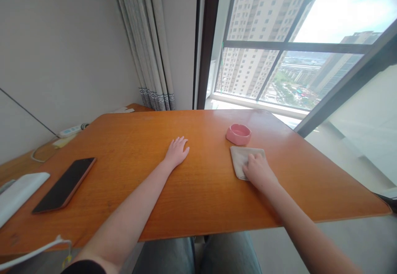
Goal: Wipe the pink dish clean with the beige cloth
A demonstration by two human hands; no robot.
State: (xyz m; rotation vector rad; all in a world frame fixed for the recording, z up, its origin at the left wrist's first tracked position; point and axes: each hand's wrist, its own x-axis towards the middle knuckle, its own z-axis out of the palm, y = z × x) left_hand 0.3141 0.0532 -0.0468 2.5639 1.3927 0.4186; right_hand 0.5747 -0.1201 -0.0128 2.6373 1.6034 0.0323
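orange-brown wood makes up the one table (198,199) in the head view, and two bare hands rest over it. the left hand (176,153) lies palm down near the middle, fingers a little spread, thumb out to the side. the right hand (259,170) is on the one cloth (239,157), greyish and folded into a flat square, on the right half of the table; its fingers are curled down onto the fabric, and i cannot tell whether they pinch it or only press. that hand hides the cloth's near right part. one pink bowl (237,140) sits just past the cloth's far edge. well apart, on the left, are one black phone (63,187) and, beside it, one white object (21,193) cut off by the view. beyond the table's left edge lies one power strip (70,131). one grey curtain (149,38) hangs behind, left of the window (325,47).
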